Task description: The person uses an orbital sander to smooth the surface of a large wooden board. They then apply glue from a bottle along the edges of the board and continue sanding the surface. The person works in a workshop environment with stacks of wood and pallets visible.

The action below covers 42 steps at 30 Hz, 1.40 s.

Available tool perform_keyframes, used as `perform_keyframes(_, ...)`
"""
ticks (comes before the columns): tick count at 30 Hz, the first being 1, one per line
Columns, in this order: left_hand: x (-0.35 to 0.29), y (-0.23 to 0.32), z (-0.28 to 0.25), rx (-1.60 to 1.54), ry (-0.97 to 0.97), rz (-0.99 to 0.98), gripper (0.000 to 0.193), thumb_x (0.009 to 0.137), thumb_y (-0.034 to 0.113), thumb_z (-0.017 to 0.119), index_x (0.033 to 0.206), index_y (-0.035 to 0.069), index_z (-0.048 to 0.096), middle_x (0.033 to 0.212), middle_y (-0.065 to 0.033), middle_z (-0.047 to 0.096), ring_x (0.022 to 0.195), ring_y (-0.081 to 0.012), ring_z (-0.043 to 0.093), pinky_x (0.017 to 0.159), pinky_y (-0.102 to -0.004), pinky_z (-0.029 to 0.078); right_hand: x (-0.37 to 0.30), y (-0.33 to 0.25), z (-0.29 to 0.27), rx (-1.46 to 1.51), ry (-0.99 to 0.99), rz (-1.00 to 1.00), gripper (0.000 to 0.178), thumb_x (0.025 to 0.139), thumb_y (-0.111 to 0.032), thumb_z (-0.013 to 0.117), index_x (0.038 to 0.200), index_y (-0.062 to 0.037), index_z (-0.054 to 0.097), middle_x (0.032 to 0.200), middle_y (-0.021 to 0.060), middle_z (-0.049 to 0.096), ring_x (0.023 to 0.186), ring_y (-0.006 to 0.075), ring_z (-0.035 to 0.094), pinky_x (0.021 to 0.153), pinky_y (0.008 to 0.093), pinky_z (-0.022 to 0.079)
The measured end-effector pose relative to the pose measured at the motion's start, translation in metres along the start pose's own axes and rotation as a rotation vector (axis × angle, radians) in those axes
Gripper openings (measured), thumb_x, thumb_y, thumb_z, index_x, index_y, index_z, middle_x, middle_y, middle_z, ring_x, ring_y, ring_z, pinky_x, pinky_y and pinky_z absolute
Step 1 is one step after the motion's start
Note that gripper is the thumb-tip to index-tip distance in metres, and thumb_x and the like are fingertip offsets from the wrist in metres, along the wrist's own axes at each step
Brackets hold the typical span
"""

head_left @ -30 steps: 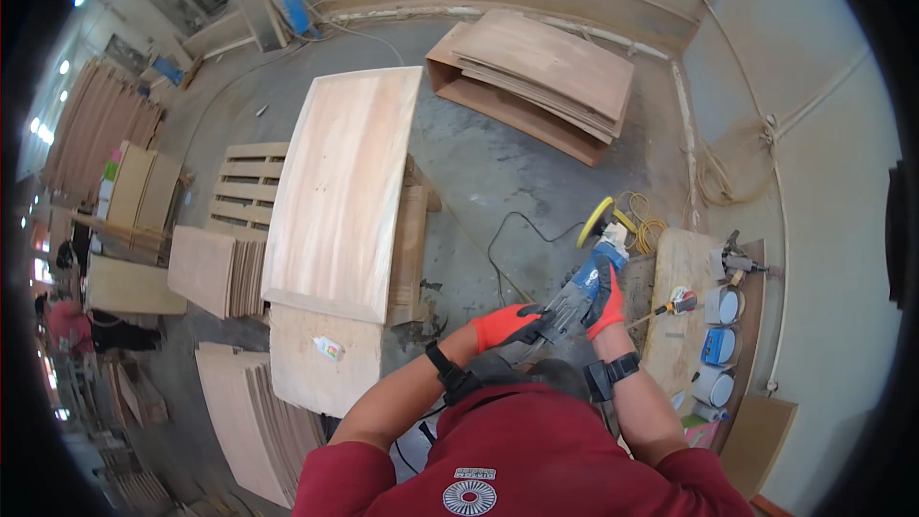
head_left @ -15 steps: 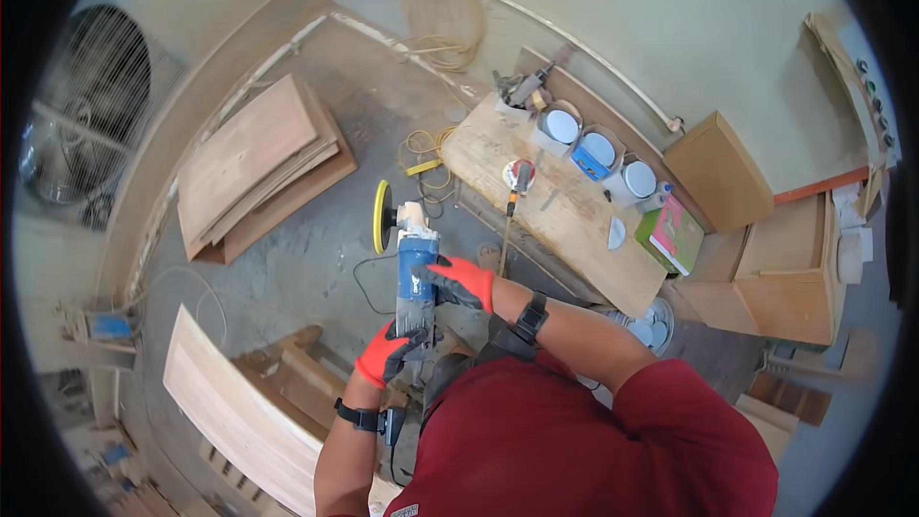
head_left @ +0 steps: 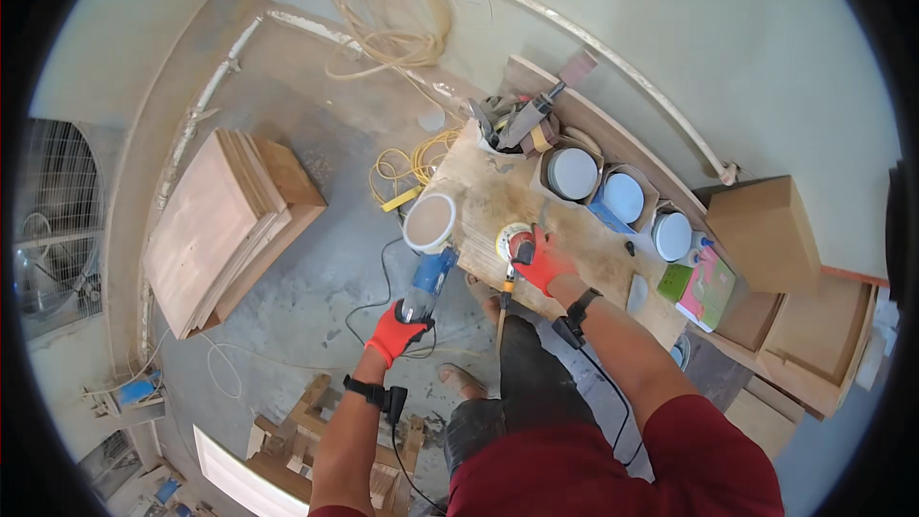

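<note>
My left hand point(head_left: 396, 330), in a red and black glove, is closed around the rear of a blue angle sander point(head_left: 434, 273). The sander's round tan disc with a white rim point(head_left: 430, 220) faces up beside the bench's left end. My right hand point(head_left: 544, 263), gloved alike, reaches over the wooden workbench point(head_left: 598, 273) and is closed on a small red air sander point(head_left: 514, 237) with a pale round pad. An air hose point(head_left: 505, 304) hangs from that sander over the bench's front edge.
Stacked wooden panels point(head_left: 215, 230) stand on the floor at left. Yellow cable point(head_left: 416, 168) lies by the bench. Boxes of round discs point(head_left: 572, 174), a pink-and-green package point(head_left: 706, 289) and a cardboard box point(head_left: 766, 235) line the back and right. Wooden pieces point(head_left: 321, 436) lie lower left.
My right hand has left the blue angle sander and moved right to the air sander on the bench. My left hand keeps the blue sander, its disc now turned upward.
</note>
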<state>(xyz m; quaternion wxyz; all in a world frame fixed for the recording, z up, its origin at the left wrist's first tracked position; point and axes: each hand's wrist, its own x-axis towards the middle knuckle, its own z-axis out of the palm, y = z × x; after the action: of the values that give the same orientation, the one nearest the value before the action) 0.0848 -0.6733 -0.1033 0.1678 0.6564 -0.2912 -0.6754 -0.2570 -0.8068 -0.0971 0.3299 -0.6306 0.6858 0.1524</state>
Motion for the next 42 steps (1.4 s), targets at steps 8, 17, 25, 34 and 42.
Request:
perform_keyframes(8, 0.129, 0.038, 0.035, 0.363, 0.219, 0.133, 0.081, 0.071, 0.035, 0.091, 0.136, 0.006, 0.052, 0.117, -0.0163, 0.069, 0.107, -0.0304, 0.066, 0.093, -0.0415, 0.052, 0.060, -0.008, 0.038, 0.179, -0.054, 0.089, 0.085, 0.078, -0.041, 0.083, 0.146, -0.0109, 0.041, 0.137, 0.0221, 0.048, 0.111, 0.0407, 0.065, 0.093, 0.0481, 0.054)
perform_keyframes(17, 0.160, 0.040, 0.068, 0.594, 0.351, 0.136, 0.082, 0.075, 0.032, 0.087, 0.143, 0.009, 0.048, 0.131, -0.0184, 0.056, 0.118, -0.0369, 0.058, 0.099, -0.0444, 0.049, 0.011, 0.063, 0.035, 0.594, 0.121, -0.084, 0.083, 0.071, -0.026, 0.088, 0.139, -0.0076, 0.044, 0.133, 0.0251, 0.047, 0.122, 0.0453, 0.054, 0.101, 0.0504, 0.049)
perform_keyframes(25, 0.141, 0.050, 0.066, 0.736, 0.381, 0.068, 0.088, 0.077, 0.043, 0.083, 0.148, 0.010, 0.045, 0.133, -0.0170, 0.055, 0.125, -0.0368, 0.053, 0.103, -0.0466, 0.046, -0.034, 0.040, -0.007, 0.579, 0.157, -0.322, 0.077, 0.067, -0.015, 0.089, 0.133, -0.0038, 0.051, 0.123, 0.0207, 0.053, 0.116, 0.0408, 0.055, 0.100, 0.0475, 0.048)
perform_keyframes(34, -0.057, 0.002, 0.006, 0.199, 0.380, 0.042, 0.077, 0.085, 0.045, 0.075, 0.147, 0.007, 0.049, 0.142, -0.0198, 0.058, 0.130, -0.0343, 0.057, 0.107, -0.0426, 0.048, -0.043, -0.076, -0.017, 0.540, -0.047, -0.677, 0.071, 0.080, -0.013, 0.079, 0.141, -0.0017, 0.044, 0.124, 0.0132, 0.060, 0.115, 0.0258, 0.060, 0.099, 0.0385, 0.049)
perform_keyframes(42, -0.289, -0.180, 0.025, -0.215, 0.759, -0.184, 0.073, 0.089, 0.056, 0.066, 0.143, 0.008, 0.052, 0.143, -0.0188, 0.058, 0.133, -0.0366, 0.054, 0.110, -0.0445, 0.045, -0.086, -0.243, -0.060, 1.056, -0.573, -0.891, 0.063, 0.099, -0.020, 0.066, 0.154, -0.0065, 0.037, 0.136, 0.0136, 0.056, 0.107, 0.0219, 0.063, 0.093, 0.0371, 0.053)
